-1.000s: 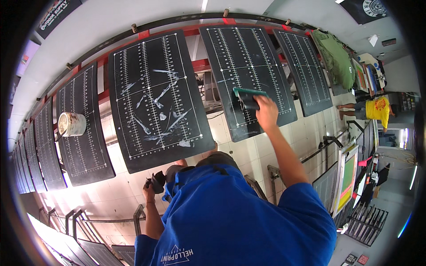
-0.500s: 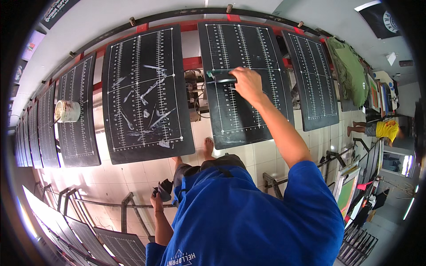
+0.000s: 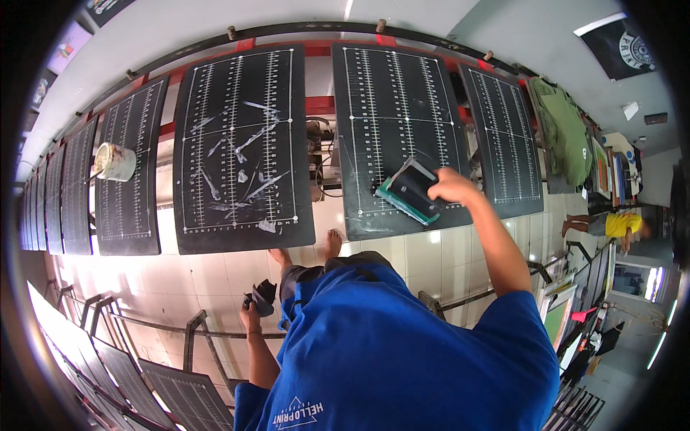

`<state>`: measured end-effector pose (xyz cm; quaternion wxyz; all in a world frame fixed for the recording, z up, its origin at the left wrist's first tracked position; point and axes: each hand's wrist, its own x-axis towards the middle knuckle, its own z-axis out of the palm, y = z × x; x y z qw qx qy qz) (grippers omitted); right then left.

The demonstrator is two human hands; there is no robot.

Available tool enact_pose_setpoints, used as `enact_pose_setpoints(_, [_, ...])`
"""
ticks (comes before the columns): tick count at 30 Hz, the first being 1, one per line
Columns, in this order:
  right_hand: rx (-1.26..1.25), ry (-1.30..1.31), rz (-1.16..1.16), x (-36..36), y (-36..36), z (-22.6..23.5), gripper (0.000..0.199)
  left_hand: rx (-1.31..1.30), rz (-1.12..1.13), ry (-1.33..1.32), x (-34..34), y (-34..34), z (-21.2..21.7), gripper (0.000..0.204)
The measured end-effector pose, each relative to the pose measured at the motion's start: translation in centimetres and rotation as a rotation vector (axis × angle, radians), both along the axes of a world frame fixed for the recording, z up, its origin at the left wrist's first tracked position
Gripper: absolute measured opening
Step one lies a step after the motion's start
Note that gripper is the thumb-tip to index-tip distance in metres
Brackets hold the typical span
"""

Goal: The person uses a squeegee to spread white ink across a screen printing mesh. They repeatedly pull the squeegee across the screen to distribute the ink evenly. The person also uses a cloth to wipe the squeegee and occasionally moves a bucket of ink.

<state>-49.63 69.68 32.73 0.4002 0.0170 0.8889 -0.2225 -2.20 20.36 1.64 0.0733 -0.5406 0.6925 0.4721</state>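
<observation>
My right hand (image 3: 455, 187) is closed on the end of a squeegee (image 3: 412, 188) with a black body and a green blade. The squeegee lies tilted over the near part of a black board (image 3: 370, 147) with white ruled lines, its green edge at or close to the surface. Faint pale smears show on that board's near left corner. Low by my left side, my left hand (image 3: 251, 316) grips a crumpled black cloth (image 3: 264, 297), away from the boards. Its fingers are partly hidden by the cloth.
Another ruled board (image 3: 246, 86), streaked with whitish scraps, lies to the left. Farther left, a stained white tub (image 3: 115, 162) stands on a board. A green shirt (image 3: 562, 126) covers one at right. Metal racks (image 3: 194, 323) stand behind me; a person in yellow (image 3: 619, 225) is far right.
My right hand has brought the squeegee from the middle of the board toward its near edge and to the right, turning its green blade toward me. The left hand still holds the cloth.
</observation>
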Motion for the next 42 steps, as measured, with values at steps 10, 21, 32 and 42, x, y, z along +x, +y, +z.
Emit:
enact_pose_setpoints(10, [-0.684,0.023,-0.368,-12.2,-13.1,-1.1,0.033,-0.068,0.177,0.125,7.0,-3.5,-0.4,0.034])
enact_pose_setpoints(21, [0.192,0.715,0.412,-22.9,-44.1,-2.1,0.037,0.054,0.400,0.052,10.8,-6.5,2.4,0.030])
enact_pose_setpoints(32, [0.194,0.980,0.328,-16.4,-46.8,-5.0,0.021,0.156,0.385,0.135,6.8,-18.5,-1.2,0.032])
enact_pose_setpoints(42, [0.155,1.377,0.255,-17.3,-46.0,-11.4,0.022,0.025,0.158,0.216,0.8,-23.3,1.2,0.032])
